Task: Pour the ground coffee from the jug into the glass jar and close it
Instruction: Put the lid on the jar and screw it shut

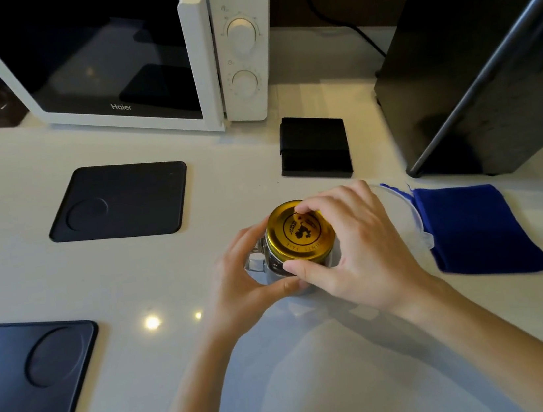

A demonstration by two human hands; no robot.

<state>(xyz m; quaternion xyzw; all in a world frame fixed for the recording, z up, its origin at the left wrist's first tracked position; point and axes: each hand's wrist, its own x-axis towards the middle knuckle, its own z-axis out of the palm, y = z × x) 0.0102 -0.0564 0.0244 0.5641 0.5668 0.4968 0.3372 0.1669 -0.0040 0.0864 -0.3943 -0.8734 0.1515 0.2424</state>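
Observation:
A glass jar [272, 264] with a handle stands on the white counter [223, 163], dark coffee showing through its wall. A gold lid [296, 235] with a dark emblem sits on its mouth. My left hand [241, 279] wraps around the jar's left side by the handle. My right hand [355, 246] grips the lid's rim, thumb at the front and fingers over the far edge. A clear jug [410, 218] stands just right of my right hand, mostly hidden behind it.
A blue cloth [480, 230] lies right of the jug. Black mats [121, 201] [28, 386] lie to the left. A black stand [314, 148] sits behind the jar, a white microwave [126, 59] at the back, a dark appliance [485, 56] at the right.

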